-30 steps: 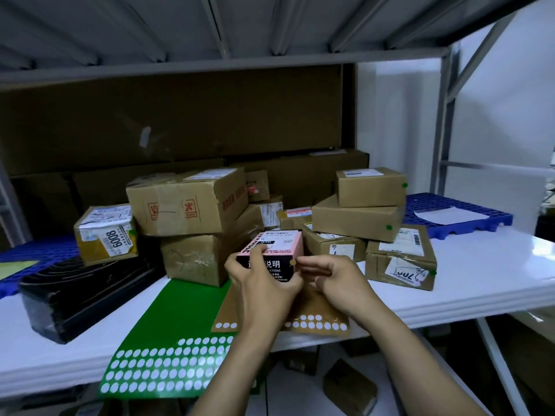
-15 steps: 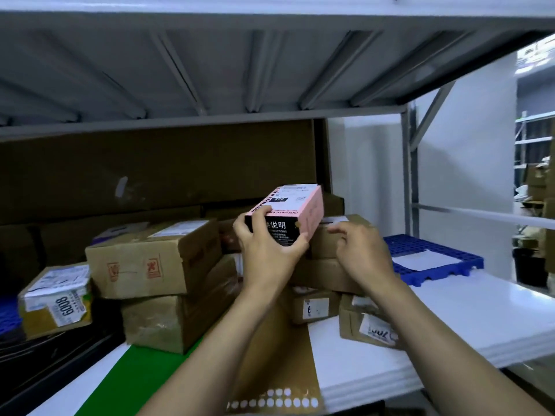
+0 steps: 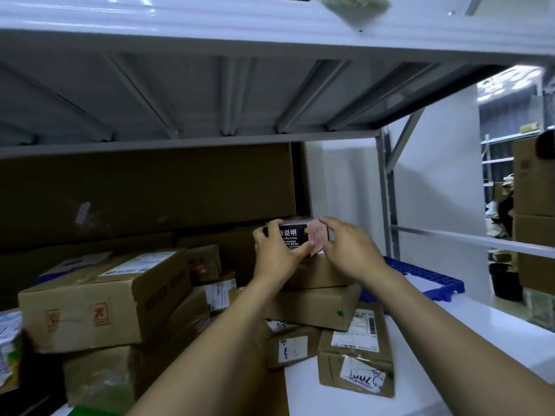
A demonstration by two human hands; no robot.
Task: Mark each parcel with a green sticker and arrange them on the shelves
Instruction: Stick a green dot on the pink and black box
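**Entry: pink carton, carried forward to the stack top**

Moved since half a second ago: the small pink-and-black cardboard carton (image 3: 300,235) has gone forward and down from mid-air. It now sits at the 12 o'clock end of the brown box stack, level with the upper face of the top plain brown cardboard box (image 3: 318,271). Whether its weight is fully down cannot be told.

- Left hand (image 3: 276,253): grip clamped on the carton's 9 o'clock end, fingers curled over the top edge, thumb on the printed front.
- Right hand (image 3: 348,250): has come in from beside the carton. Its grip now pinches the 3 o'clock end, forefinger on top.
- Marking: a small round dot sticker (image 3: 305,229) shows on the carton's front. Its colour reads pale, not plainly green.
- Beneath: the second flat brown cardboard box (image 3: 315,307) carries a green round sticker (image 3: 339,313). The stack stands on the white shelf board (image 3: 450,340).

Assessment: this parcel looks marked and is at the placing step. Release and squaring remain.
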